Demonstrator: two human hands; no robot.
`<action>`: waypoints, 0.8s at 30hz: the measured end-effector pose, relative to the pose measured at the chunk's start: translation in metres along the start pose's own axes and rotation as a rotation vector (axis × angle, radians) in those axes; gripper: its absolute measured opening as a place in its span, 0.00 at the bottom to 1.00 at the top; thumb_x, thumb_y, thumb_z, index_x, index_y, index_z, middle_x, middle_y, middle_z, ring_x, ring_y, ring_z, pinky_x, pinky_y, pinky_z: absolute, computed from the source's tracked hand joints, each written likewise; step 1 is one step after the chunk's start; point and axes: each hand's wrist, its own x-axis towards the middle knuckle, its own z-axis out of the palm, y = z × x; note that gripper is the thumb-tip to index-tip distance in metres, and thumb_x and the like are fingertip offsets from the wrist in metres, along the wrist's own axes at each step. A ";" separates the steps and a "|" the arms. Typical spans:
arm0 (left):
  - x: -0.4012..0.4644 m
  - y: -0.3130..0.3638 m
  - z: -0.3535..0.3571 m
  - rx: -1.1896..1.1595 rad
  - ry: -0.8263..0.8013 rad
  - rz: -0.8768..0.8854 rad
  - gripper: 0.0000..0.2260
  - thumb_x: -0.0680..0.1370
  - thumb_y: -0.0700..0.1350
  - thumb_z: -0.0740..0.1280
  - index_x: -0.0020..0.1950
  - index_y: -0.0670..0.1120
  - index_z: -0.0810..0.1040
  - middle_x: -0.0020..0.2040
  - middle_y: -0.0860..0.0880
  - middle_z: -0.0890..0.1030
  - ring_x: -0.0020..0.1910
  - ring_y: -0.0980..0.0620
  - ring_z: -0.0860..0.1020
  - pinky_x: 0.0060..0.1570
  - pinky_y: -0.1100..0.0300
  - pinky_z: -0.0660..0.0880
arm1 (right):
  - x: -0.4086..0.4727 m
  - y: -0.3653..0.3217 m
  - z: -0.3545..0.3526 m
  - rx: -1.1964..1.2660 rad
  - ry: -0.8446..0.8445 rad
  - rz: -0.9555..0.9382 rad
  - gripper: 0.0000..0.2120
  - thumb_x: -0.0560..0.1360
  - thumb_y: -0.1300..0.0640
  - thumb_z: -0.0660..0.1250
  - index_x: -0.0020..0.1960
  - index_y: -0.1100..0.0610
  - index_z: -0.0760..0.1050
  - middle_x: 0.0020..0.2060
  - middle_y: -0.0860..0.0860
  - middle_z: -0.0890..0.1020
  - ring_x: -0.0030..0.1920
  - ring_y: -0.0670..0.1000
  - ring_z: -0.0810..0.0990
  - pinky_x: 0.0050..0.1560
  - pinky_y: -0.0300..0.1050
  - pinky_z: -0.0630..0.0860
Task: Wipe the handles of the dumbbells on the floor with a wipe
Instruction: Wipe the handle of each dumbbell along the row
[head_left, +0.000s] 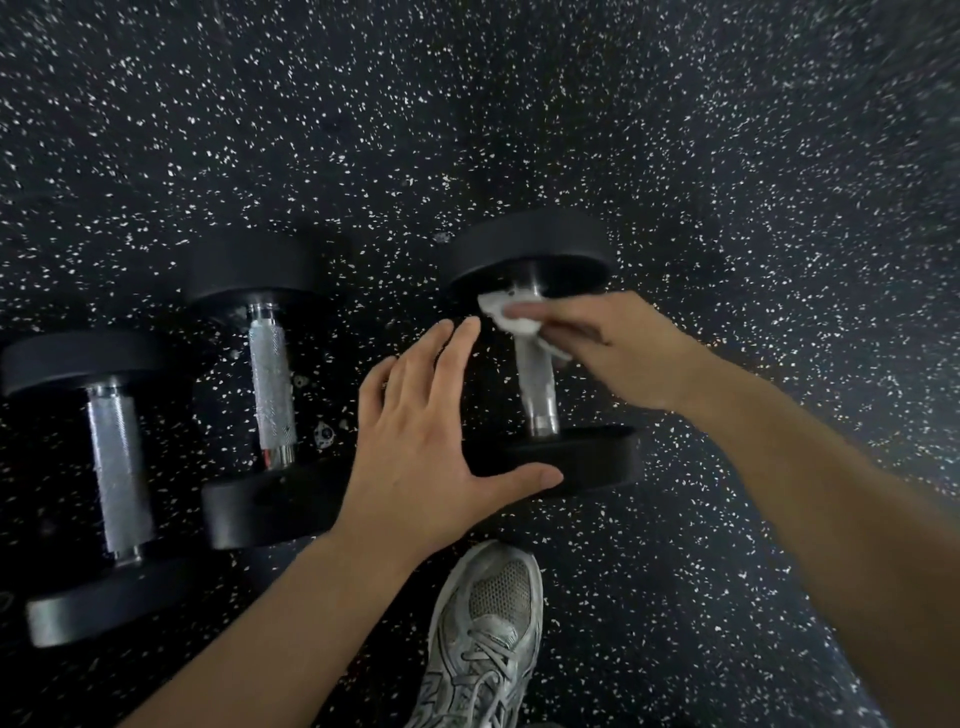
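Observation:
Three black dumbbells with knurled steel handles lie side by side on the speckled floor. My right hand (618, 348) pinches a white wipe (511, 318) against the far end of the right dumbbell's handle (535, 384), close to its far weight. My left hand (426, 447) is open, fingers spread, hovering over or resting by the near weight (597, 460) of that dumbbell, thumb along its edge. The middle dumbbell's handle (271, 382) and the left dumbbell's handle (118, 473) are bare and untouched.
A grey laced sneaker (485, 639) stands on the floor just below the right dumbbell. Black rubber flooring with white flecks (727, 182) stretches out beyond and to the right of the dumbbells.

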 end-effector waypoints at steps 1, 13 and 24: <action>-0.002 -0.005 -0.003 0.021 -0.001 0.004 0.56 0.67 0.84 0.58 0.85 0.52 0.50 0.84 0.48 0.58 0.83 0.50 0.56 0.82 0.43 0.50 | 0.003 0.001 0.004 -0.021 0.064 -0.002 0.18 0.84 0.54 0.60 0.69 0.36 0.73 0.48 0.38 0.83 0.38 0.34 0.79 0.38 0.29 0.71; -0.013 -0.037 -0.046 0.071 -0.030 0.001 0.52 0.70 0.83 0.55 0.85 0.53 0.49 0.84 0.51 0.57 0.84 0.52 0.54 0.81 0.52 0.43 | 0.011 -0.015 0.031 0.159 -0.223 -0.021 0.19 0.84 0.56 0.62 0.71 0.40 0.74 0.62 0.38 0.80 0.50 0.25 0.76 0.54 0.23 0.72; -0.020 -0.041 -0.055 0.078 -0.025 0.001 0.57 0.65 0.84 0.60 0.85 0.53 0.50 0.84 0.50 0.57 0.83 0.51 0.56 0.82 0.51 0.44 | 0.021 -0.022 0.065 0.010 -0.287 -0.202 0.20 0.82 0.52 0.64 0.70 0.33 0.72 0.56 0.45 0.86 0.47 0.43 0.83 0.55 0.45 0.79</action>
